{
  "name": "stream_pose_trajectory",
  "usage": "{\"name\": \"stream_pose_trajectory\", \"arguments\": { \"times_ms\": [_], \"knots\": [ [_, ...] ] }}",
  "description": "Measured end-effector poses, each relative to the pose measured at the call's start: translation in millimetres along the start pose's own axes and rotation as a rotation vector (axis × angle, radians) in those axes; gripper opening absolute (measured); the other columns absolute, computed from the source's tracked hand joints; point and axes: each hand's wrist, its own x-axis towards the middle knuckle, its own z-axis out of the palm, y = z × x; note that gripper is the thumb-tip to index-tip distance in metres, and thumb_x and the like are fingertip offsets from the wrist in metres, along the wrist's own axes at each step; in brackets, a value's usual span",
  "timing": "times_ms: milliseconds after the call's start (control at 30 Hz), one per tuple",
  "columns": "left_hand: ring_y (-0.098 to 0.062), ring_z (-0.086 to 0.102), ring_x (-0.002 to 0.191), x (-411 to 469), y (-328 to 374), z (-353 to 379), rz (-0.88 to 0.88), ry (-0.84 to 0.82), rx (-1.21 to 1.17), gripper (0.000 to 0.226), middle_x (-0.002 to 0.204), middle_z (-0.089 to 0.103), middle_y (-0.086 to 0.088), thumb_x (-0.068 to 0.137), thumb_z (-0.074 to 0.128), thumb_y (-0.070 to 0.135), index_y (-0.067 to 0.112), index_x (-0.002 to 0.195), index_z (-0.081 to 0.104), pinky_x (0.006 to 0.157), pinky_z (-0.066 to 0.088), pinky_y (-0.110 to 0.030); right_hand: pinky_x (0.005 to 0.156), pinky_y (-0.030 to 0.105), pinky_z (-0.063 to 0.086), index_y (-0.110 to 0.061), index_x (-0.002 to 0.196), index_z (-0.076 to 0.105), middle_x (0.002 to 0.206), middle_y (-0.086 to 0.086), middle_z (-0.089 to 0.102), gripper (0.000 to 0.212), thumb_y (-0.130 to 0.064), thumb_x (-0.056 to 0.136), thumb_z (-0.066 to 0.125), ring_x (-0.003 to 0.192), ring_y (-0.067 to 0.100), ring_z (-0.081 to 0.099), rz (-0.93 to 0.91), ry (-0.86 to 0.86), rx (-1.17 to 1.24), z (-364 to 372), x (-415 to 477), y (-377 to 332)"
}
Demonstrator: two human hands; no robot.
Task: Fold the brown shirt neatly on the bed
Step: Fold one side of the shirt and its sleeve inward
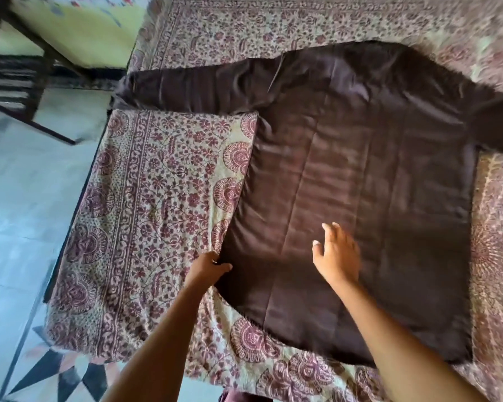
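Left hand (208, 269) pinch, shirt (360, 169), floral bed (163, 184)

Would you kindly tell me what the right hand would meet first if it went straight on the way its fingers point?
Most likely the spread-out dark brown shirt: the right hand points along its flat body panel toward the collar end. Whether the hand touches the cloth is unclear.

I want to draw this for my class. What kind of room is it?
Most likely a bedroom in a home. A flower-patterned bed fills most of the view, a brown shirt lies spread flat on it, and a pale tiled floor shows beside it.
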Motion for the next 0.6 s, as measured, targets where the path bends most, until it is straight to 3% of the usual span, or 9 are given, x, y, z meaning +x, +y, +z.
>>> {"name": "stream_pose_trajectory", "arguments": {
  "times_ms": [200,433,500,600],
  "knots": [
    [-0.029,0.063,0.095,48.3,43.8,-29.9,0.114,0.022,-0.092,0.022,0.098,0.068,-0.012,0.078,0.071,0.026,0.013,0.093,0.062,0.081,0.047,-0.032,0.108,0.040,0.026,-0.013,0.134,0.045,0.148,0.015,0.033,0.047,-0.025,0.089,0.051,0.133,0.032,0.033,-0.218,-0.003,-0.022,-28.2,116.4,-87.1],
    [-0.026,0.061,0.094,92.4,89.4,-43.3,0.329,0.027,-0.105,0.049,0.101,0.065,-0.006,0.076,0.073,0.025,0.014,0.116,0.046,0.080,0.048,-0.033,0.116,0.044,0.005,-0.030,0.143,0.030,0.156,0.014,0.004,0.053,-0.034,0.092,0.044,0.143,0.035,0.004,-0.294,-0.104,-0.176,-34.5,231.1,-172.6],
    [-0.024,0.062,0.085,101.5,96.4,-45.9,0.380,0.038,-0.153,0.048,0.096,0.062,0.000,0.075,0.074,0.021,0.014,0.113,0.046,0.076,0.048,-0.029,0.116,0.047,-0.001,-0.033,0.143,0.028,0.156,0.013,-0.005,0.052,-0.038,0.093,0.042,0.143,0.035,-0.004,-0.265,-0.166,-0.222,-28.7,252.4,-188.5],
    [-0.006,0.052,0.059,111.5,101.9,-51.6,0.482,-0.014,-0.131,0.029,0.086,0.062,0.001,0.075,0.073,0.016,0.020,0.096,0.054,0.060,0.038,-0.020,0.113,0.053,-0.007,-0.032,0.144,0.025,0.155,0.015,-0.014,0.053,-0.042,0.094,0.038,0.141,0.038,-0.011,-0.181,-0.240,-0.261,-18.1,275.5,-202.2]
  ]
}}
